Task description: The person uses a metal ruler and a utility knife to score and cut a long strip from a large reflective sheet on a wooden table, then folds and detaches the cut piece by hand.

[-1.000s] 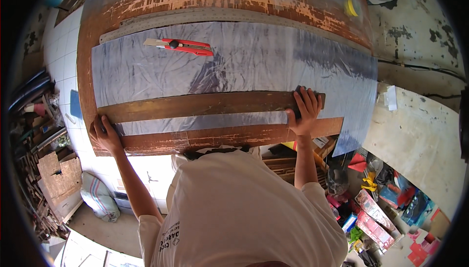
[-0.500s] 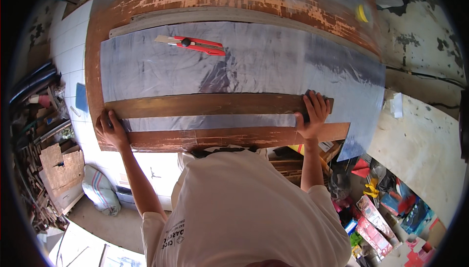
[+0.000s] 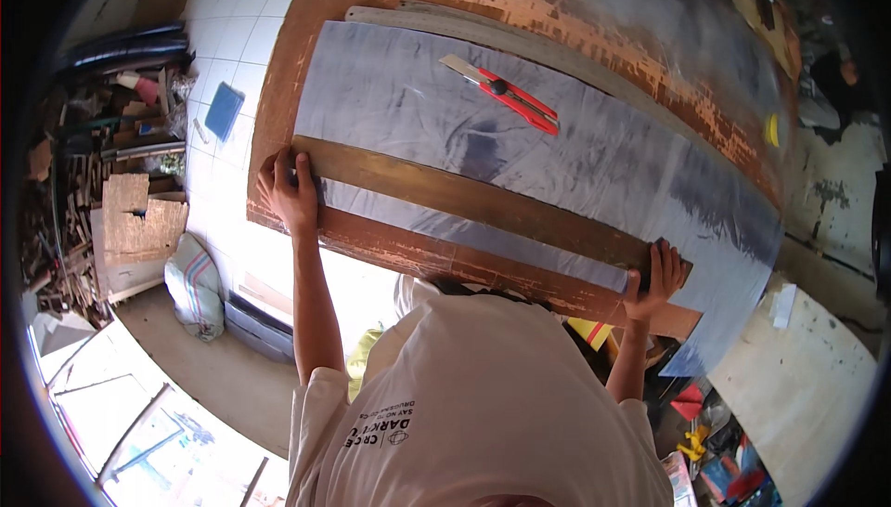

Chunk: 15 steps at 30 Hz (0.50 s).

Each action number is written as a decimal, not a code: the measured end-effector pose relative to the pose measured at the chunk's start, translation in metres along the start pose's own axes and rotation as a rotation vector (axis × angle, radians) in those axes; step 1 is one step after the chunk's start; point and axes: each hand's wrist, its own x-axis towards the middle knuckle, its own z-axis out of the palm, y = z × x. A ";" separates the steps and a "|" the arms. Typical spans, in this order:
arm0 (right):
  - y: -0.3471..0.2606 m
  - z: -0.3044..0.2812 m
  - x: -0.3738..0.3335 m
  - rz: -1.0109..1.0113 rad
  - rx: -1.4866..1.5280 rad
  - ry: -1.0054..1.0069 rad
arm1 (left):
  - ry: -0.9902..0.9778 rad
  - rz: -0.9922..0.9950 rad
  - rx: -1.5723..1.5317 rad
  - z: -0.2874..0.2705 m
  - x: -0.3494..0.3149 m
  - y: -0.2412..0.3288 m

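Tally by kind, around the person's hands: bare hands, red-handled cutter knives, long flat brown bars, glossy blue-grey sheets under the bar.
Bare hands: 2 (left hand, right hand)
Red-handled cutter knife: 1
Long flat brown bar: 1
Glossy blue-grey sheet: 1
Total: 5

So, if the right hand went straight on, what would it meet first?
Past the brown bar beneath it, the right hand would likely meet the grey sheet, though depth is unclear.
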 end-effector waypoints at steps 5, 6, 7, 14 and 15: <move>-0.011 -0.001 0.007 -0.032 0.024 0.010 | -0.020 -0.025 -0.014 -0.008 -0.001 -0.001; -0.015 -0.005 0.013 -0.039 -0.039 -0.001 | -0.020 -0.025 0.017 -0.009 -0.001 -0.002; -0.021 -0.008 0.019 -0.045 -0.099 -0.012 | -0.023 -0.027 0.017 -0.008 -0.002 -0.002; -0.171 0.007 0.109 -0.179 0.464 -0.239 | 0.008 -0.045 -0.015 -0.010 0.000 0.011; -0.189 0.019 0.118 -0.228 0.534 -0.295 | 0.007 -0.033 -0.021 -0.010 0.002 0.014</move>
